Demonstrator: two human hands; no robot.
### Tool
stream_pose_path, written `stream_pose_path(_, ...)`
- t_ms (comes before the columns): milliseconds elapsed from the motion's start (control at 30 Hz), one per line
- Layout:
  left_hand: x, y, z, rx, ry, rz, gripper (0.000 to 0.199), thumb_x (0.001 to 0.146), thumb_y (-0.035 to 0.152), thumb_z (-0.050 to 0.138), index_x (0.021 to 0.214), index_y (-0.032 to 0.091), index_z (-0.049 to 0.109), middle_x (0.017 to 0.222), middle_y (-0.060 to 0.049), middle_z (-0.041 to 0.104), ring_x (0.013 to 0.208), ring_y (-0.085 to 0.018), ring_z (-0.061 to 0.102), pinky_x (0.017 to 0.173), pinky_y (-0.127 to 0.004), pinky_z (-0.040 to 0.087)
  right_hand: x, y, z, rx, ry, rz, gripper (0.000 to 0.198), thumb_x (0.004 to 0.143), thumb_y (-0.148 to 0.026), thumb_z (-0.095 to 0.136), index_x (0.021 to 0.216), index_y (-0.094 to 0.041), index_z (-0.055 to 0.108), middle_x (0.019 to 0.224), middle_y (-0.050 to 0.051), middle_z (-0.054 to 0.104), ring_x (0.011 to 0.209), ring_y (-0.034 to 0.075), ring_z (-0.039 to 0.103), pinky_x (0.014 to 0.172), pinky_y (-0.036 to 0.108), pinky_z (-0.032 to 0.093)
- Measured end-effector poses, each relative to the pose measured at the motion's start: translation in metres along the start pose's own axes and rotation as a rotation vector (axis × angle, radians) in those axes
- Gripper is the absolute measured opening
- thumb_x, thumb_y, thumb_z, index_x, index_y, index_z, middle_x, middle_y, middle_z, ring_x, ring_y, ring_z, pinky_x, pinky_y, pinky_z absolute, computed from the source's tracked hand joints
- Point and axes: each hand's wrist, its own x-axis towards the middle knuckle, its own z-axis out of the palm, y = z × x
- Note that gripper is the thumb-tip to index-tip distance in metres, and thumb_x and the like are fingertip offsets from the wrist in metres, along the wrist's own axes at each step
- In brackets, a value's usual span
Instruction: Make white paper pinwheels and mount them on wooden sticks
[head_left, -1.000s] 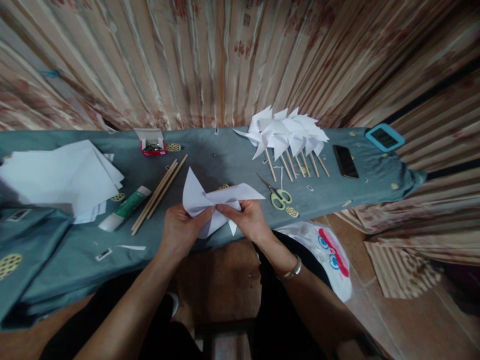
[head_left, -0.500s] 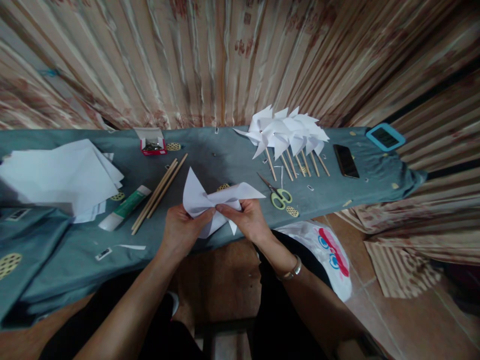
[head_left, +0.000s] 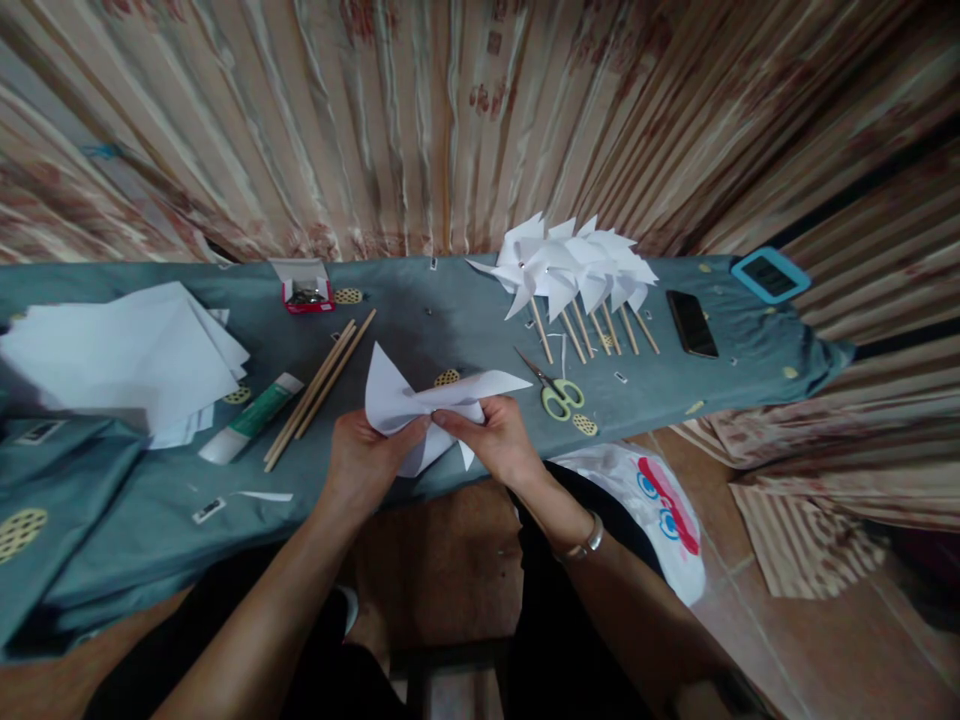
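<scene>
Between my hands, over the near edge of the table, is a white paper pinwheel (head_left: 401, 403) with its corners folded in toward the centre. My left hand (head_left: 371, 455) grips its left side, thumb pressed at the middle. From the right, my right hand (head_left: 499, 440) pinches it, its thumb meeting the left one at the centre. Fingers beneath the paper are hidden. Green-handled scissors (head_left: 555, 390) lie just right of my right hand. Left of my left hand rest several wooden sticks (head_left: 319, 390) and a green-and-white glue tube (head_left: 251, 417).
Several finished pinwheels on sticks (head_left: 574, 265) lie in a row at the back right. Beyond them are a phone (head_left: 691, 323) and a blue-framed device (head_left: 771, 274). A red box of small metal pieces (head_left: 307, 295) and a stack of white paper (head_left: 120, 350) occupy the left.
The pinwheel's upper left and right points have dipped slightly. Both hands keep nearly the same place and grip.
</scene>
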Motion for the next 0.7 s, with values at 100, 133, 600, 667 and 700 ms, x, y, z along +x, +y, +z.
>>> stream_pose_path(100, 0.0002, 0.0004, 0.0003, 0.002, -0.005, -0.003, 0.028, 0.046, 0.035, 0.077, 0.067, 0.017, 0.073, 0.073, -0.005, 0.076, 0.074, -0.027, 0.071, 0.068, -0.034, 0.057, -0.0002, -0.0010, 0.0000, 0.008, -0.017, 0.023, 0.022, 0.067, -0.038, 0.075, 0.077, -0.018, 0.075, 0.075, 0.002, 0.075, 0.065, 0.016, 0.064, 0.063, 0.028, 0.052)
stream_pose_path(133, 0.0002, 0.0004, 0.0003, 0.002, -0.013, -0.004, 0.028, 0.047, 0.035, 0.077, 0.067, 0.016, 0.074, 0.074, -0.005, 0.077, 0.075, -0.027, 0.071, 0.069, -0.035, 0.057, -0.0004, -0.0013, 0.0001, 0.013, -0.022, 0.029, 0.022, 0.068, -0.038, 0.075, 0.078, -0.018, 0.075, 0.076, 0.002, 0.075, 0.066, 0.016, 0.065, 0.063, 0.028, 0.052)
stream_pose_path(600, -0.0004, 0.0040, 0.0031, 0.033, -0.001, -0.026, 0.025, 0.046, 0.034, 0.075, 0.065, 0.017, 0.072, 0.071, -0.006, 0.075, 0.074, -0.027, 0.071, 0.068, -0.034, 0.057, -0.0010, -0.0013, 0.0011, 0.015, -0.026, -0.011, 0.022, 0.069, -0.039, 0.073, 0.079, -0.020, 0.074, 0.080, 0.002, 0.074, 0.072, 0.018, 0.064, 0.068, 0.029, 0.051)
stream_pose_path(667, 0.0003, 0.0036, 0.0033, 0.037, 0.016, -0.011, 0.026, 0.047, 0.034, 0.076, 0.066, 0.017, 0.072, 0.071, -0.005, 0.075, 0.072, -0.026, 0.071, 0.067, -0.033, 0.057, 0.0000, -0.0018, 0.0011, 0.027, -0.017, -0.011, 0.021, 0.069, -0.038, 0.073, 0.078, -0.019, 0.074, 0.077, 0.002, 0.073, 0.069, 0.017, 0.063, 0.068, 0.029, 0.051)
stream_pose_path(700, 0.0008, 0.0029, 0.0033, 0.037, 0.023, 0.007, 0.026, 0.047, 0.034, 0.076, 0.067, 0.017, 0.072, 0.071, -0.005, 0.075, 0.072, -0.025, 0.071, 0.067, -0.033, 0.057, 0.0005, -0.0022, 0.0011, 0.036, -0.017, -0.010, 0.020, 0.069, -0.038, 0.073, 0.076, -0.019, 0.074, 0.076, 0.001, 0.072, 0.068, 0.016, 0.062, 0.067, 0.029, 0.051)
